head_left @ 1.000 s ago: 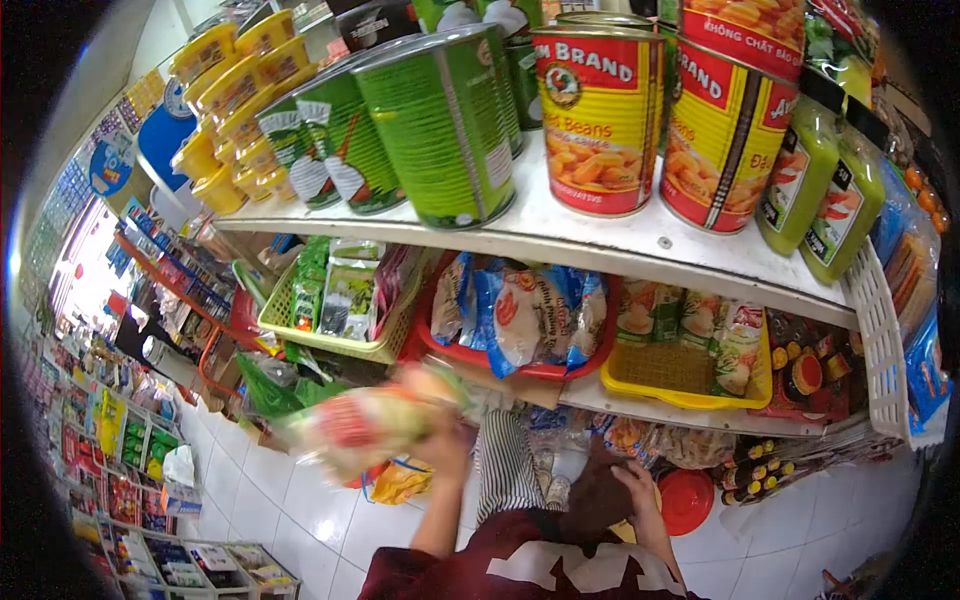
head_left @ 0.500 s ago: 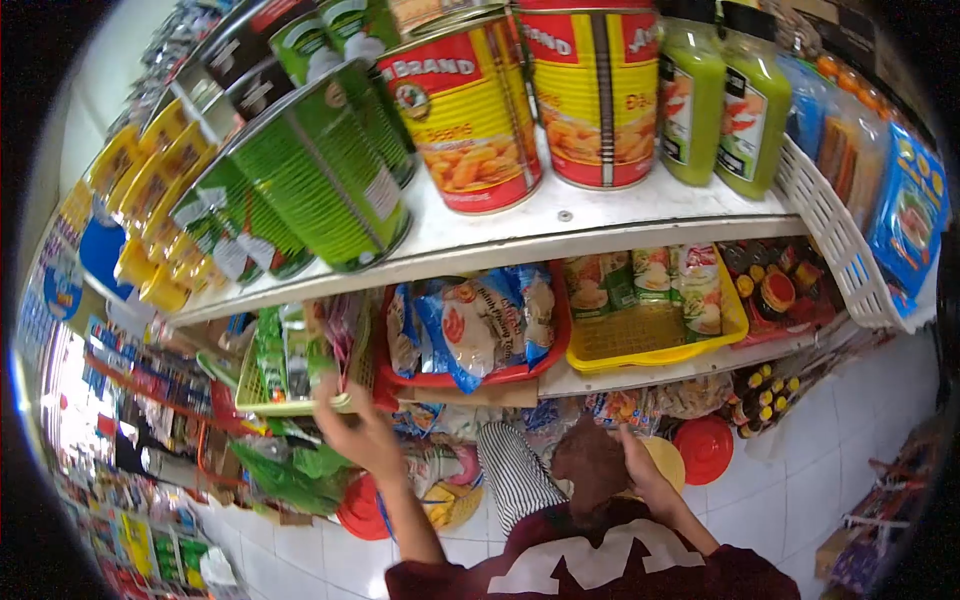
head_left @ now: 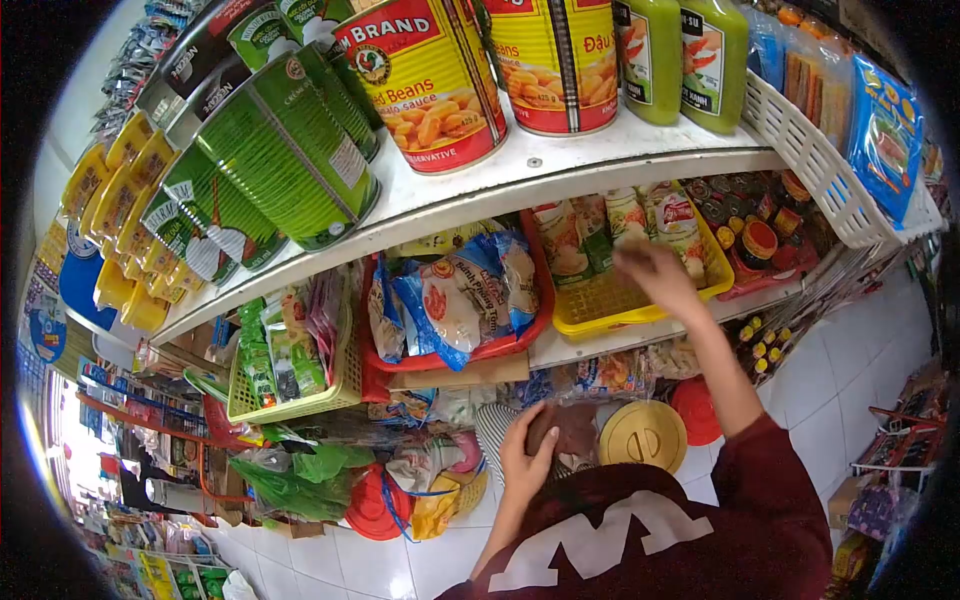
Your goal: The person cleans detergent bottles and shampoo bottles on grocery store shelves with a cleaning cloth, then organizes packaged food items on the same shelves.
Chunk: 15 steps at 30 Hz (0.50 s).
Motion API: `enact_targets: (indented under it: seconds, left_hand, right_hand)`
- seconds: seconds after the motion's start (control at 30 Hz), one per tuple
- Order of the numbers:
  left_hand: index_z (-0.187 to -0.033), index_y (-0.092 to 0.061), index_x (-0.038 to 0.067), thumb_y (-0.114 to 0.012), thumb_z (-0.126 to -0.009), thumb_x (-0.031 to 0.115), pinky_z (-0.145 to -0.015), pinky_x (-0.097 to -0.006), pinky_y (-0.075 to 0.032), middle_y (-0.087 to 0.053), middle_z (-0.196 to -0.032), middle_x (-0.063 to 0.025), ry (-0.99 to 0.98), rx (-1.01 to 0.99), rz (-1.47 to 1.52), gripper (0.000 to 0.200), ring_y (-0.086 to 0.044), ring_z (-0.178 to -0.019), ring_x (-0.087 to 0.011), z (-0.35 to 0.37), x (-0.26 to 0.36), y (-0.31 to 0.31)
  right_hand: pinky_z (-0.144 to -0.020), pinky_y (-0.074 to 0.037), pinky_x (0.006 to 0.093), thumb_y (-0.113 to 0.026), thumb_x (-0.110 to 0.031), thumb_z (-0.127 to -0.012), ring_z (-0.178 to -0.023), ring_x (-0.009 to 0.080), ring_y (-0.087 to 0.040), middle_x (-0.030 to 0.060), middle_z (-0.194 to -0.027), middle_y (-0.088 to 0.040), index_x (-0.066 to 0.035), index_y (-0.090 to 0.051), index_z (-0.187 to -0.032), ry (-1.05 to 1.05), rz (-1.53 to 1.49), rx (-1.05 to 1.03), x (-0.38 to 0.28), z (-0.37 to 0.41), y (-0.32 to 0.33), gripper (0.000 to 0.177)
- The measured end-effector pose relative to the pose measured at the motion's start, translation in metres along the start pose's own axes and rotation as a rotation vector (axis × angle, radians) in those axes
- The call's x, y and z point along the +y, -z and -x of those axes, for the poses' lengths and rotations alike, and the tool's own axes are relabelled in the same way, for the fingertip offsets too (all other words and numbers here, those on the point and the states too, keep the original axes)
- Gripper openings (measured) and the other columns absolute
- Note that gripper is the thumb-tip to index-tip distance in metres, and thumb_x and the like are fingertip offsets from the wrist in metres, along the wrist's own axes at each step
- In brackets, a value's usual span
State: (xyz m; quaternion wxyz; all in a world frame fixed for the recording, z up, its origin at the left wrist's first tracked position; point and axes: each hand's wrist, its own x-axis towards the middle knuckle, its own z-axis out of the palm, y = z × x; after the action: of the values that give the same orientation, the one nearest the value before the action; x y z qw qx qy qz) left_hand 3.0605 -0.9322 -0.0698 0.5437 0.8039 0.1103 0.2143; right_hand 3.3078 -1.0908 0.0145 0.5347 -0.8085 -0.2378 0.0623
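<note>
Shop shelves fill the view. The right hand [head_left: 655, 275] is up at the yellow plastic basket [head_left: 600, 318] on the middle shelf. It hangs over the basket's front rim, just beside the green-and-white paper packets [head_left: 562, 240] that stand at the back. The hand is blurry, so I cannot tell if its fingers are spread or pinching.

The front half of this basket is bare mesh, so there is room there. Just above the hand runs the white edge of the top shelf [head_left: 600, 168], and the gap under it is small. On the left, the yellow basket sits tight against a red plastic basket [head_left: 500, 345] full of blue-and-white bags [head_left: 450, 300].

The left hand [head_left: 528, 462] is low, near the chest. Its fingers are wrapped around a dark brown soft bundle [head_left: 572, 430]. A round yellow lid [head_left: 642, 436] lies just beside the bundle. White floor tiles [head_left: 380, 560] show below on the left.
</note>
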Motion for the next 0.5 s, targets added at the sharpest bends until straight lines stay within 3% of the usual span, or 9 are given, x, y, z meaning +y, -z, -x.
enact_targets:
  seconds: [0.03, 0.1, 0.17, 0.2, 0.3, 0.33, 0.43, 0.5]
  left_hand:
    - [-0.110, -0.052, 0.000, -0.060, -0.076, 0.012, -0.083, -0.0314, -0.041, -0.056, -0.104, -0.0155, -0.041, -0.016, -0.044, 0.037, -0.055, -0.095, -0.0237, 0.000, -0.001, 0.005]
    - [-0.115, -0.048, 0.001, -0.060, -0.074, 0.008, -0.085, -0.0316, -0.040, -0.053, -0.108, -0.0139, -0.057, -0.017, -0.075, 0.043, -0.053, -0.095, -0.0214, 0.002, 0.002, 0.008]
    - [-0.122, -0.040, 0.002, -0.058, -0.073, 0.001, -0.086, -0.0321, -0.039, -0.050, -0.113, -0.0119, -0.001, 0.010, -0.049, 0.052, -0.051, -0.095, -0.0188, 0.007, 0.010, 0.004]
    - [-0.129, -0.028, 0.005, -0.056, -0.074, 0.000, -0.083, -0.0313, -0.040, -0.043, -0.116, -0.0111, -0.005, 0.004, -0.022, 0.062, -0.048, -0.090, -0.0175, 0.011, 0.005, 0.001]
    - [-0.132, -0.023, 0.006, -0.054, -0.075, -0.001, -0.081, -0.0293, -0.041, -0.041, -0.116, -0.0110, 0.088, -0.107, 0.190, 0.065, -0.047, -0.088, -0.0157, 0.018, 0.007, -0.006]
    - [-0.130, -0.025, 0.002, -0.062, -0.074, 0.008, -0.079, -0.0294, -0.041, -0.045, -0.113, -0.0132, 0.102, -0.104, 0.226, 0.067, -0.051, -0.085, -0.0157, 0.022, 0.002, -0.013]
    - [-0.129, -0.027, 0.001, -0.060, -0.075, 0.005, -0.079, -0.0291, -0.041, -0.046, -0.113, -0.0135, 0.115, -0.248, 0.354, 0.063, -0.052, -0.083, -0.0156, 0.027, 0.003, -0.027]
    - [-0.126, -0.033, 0.002, -0.060, -0.076, 0.005, -0.079, -0.0290, -0.041, -0.050, -0.109, -0.0124, 0.059, -0.299, 0.287, 0.057, -0.053, -0.081, -0.0149, 0.023, 0.008, -0.029]
  right_hand:
    - [-0.067, -0.046, 0.0319, -0.058, -0.033, -0.078, -0.075, 0.0244, -0.060, 0.0179, -0.078, -0.061, 0.003, -0.059, -0.092, 0.095, 0.140, 0.012, 0.015, -0.029, 0.005, 0.039]
    - [-0.068, -0.046, 0.0342, -0.063, -0.035, -0.072, -0.076, 0.0269, -0.060, 0.0182, -0.078, -0.060, 0.002, -0.060, -0.092, -0.133, 0.472, -0.121, 0.052, -0.079, -0.001, 0.042]
    - [-0.065, -0.047, 0.0371, -0.063, -0.036, -0.071, -0.071, 0.0280, -0.059, 0.0158, -0.078, -0.060, 0.001, -0.059, -0.086, 0.013, 0.803, -0.219, 0.098, -0.108, -0.028, 0.041]
    - [-0.063, -0.047, 0.0386, -0.062, -0.037, -0.071, -0.069, 0.0285, -0.059, 0.0146, -0.077, -0.060, 0.001, -0.059, -0.083, 0.086, 0.970, -0.267, 0.100, -0.114, -0.033, 0.040]
    - [-0.065, -0.046, 0.0428, -0.065, -0.036, -0.067, -0.071, 0.0335, -0.058, 0.0160, -0.079, -0.060, 0.002, -0.058, -0.082, 0.157, 0.938, -0.196, 0.097, -0.112, -0.031, 0.041]
    - [-0.065, -0.046, 0.0426, -0.066, -0.035, -0.066, -0.070, 0.0333, -0.057, 0.0156, -0.078, -0.060, 0.002, -0.058, -0.081, 0.147, 0.905, -0.174, 0.096, -0.106, -0.032, 0.040]
    - [-0.063, -0.045, 0.0412, -0.069, -0.030, -0.064, -0.069, 0.0318, -0.057, 0.0145, -0.074, -0.059, 0.002, -0.056, -0.079, 0.078, 0.761, -0.083, 0.086, -0.096, -0.025, 0.038]
    - [-0.063, -0.044, 0.0392, -0.070, -0.027, -0.063, -0.069, 0.0294, -0.057, 0.0142, -0.072, -0.057, 0.002, -0.055, -0.078, -0.015, 0.598, -0.034, 0.075, -0.087, -0.023, 0.036]
